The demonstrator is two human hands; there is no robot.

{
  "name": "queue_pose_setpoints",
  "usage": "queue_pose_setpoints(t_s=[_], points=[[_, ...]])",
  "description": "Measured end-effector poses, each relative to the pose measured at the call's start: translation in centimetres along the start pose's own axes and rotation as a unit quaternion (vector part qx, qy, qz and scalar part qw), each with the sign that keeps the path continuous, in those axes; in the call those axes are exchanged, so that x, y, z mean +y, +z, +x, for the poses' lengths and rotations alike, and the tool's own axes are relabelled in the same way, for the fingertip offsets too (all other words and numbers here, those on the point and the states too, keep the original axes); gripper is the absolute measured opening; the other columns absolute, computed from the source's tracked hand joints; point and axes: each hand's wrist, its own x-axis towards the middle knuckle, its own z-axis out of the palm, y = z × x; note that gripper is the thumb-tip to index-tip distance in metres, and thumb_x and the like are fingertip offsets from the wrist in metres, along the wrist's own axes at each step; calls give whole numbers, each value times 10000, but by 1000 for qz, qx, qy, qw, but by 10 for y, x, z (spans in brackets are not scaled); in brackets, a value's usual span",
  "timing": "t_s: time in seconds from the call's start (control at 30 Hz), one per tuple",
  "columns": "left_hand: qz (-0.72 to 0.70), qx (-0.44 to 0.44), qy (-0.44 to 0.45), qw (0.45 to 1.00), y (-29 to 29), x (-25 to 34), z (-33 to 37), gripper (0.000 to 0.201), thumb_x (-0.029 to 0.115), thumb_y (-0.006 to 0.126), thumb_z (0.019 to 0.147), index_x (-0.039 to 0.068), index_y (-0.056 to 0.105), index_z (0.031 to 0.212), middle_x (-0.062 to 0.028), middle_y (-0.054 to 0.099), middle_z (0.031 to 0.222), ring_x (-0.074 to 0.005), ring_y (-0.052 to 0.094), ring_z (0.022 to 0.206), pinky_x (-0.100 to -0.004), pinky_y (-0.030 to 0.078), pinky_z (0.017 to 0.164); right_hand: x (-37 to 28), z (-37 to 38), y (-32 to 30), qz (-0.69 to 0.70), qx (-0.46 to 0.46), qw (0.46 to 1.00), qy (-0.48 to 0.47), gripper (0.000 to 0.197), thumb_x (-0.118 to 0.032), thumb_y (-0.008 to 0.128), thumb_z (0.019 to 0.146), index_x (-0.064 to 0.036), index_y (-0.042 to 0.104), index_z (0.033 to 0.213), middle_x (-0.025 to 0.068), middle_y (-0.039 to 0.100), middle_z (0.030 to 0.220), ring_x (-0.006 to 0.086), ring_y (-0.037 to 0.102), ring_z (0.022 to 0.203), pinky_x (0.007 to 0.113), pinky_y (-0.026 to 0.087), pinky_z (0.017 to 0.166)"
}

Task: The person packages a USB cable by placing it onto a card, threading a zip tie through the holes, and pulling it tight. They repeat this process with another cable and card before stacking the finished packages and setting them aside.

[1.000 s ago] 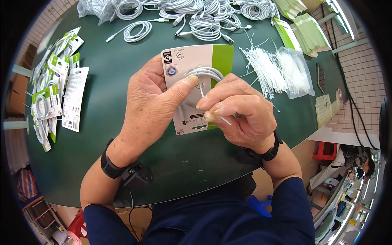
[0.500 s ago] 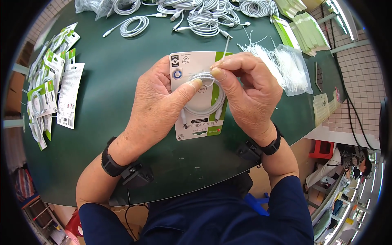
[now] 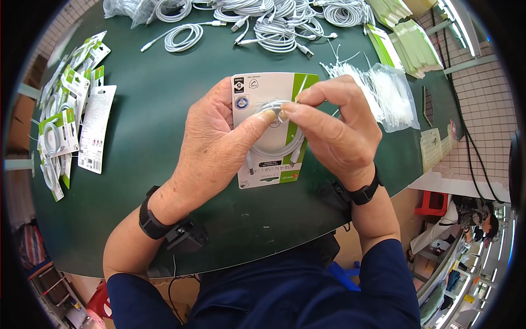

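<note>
My left hand (image 3: 211, 140) grips a white and green packaging card (image 3: 268, 85) by its left side, the thumb pressing on top. A white coiled charging cable (image 3: 272, 153) lies against the card, its two plugs toward the card's near end. My right hand (image 3: 345, 126) is closed in a pinch at the top of the coil, thumb and forefinger on a thin white cable tie (image 3: 303, 85). The tie's tail sticks up past the fingertips. Beneath my fingers, the tie's loop is mostly hidden.
Finished-looking carded cables (image 3: 55, 137) overlap at the left of the green table (image 3: 164, 98). Coiled white cables (image 3: 274, 33) are heaped along the far side. Loose cable ties (image 3: 383, 93) spill from a clear bag at the right, near stacked green cards (image 3: 413, 49).
My right fingers have shifted their pinch on the tie, the hand turning over the coil. The tail now shows shorter above them. The card has moved slightly right.
</note>
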Motion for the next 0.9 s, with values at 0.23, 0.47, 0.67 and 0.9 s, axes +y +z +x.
queue_pose_setpoints(t_s=[0.23,0.47,0.67,0.9], points=[[-10,3,23,1000,2,3,0,308,33,660,964,-44,584,1252,-125,716,1152,-141,694,1004,-291,583,874,-7,-5,1,31,11,999,-4,402,69,842,705,-97,748,1058,92,707,1055,240,690,837,314,566,672],[-5,5,24,1000,2,5,-1,307,22,653,963,-42,585,1256,-124,717,1152,-142,694,1007,-292,583,875,-7,-6,1,46,9,999,2,402,70,840,710,-97,746,1063,90,713,1060,239,692,843,316,570,679],[-5,6,23,1000,2,6,-1,301,24,652,964,-41,588,1251,-124,717,1151,-142,694,1005,-293,583,871,-6,-6,3,45,9,999,1,381,62,839,736,-95,740,1069,96,718,1043,237,690,830,312,565,678],[7,7,19,1000,4,7,-2,295,27,658,963,-42,590,1242,-117,718,1138,-136,696,990,-292,584,864,-2,-6,11,54,54,997,0,331,48,813,744,-55,731,1048,110,720,961,239,681,788,312,549,647]])
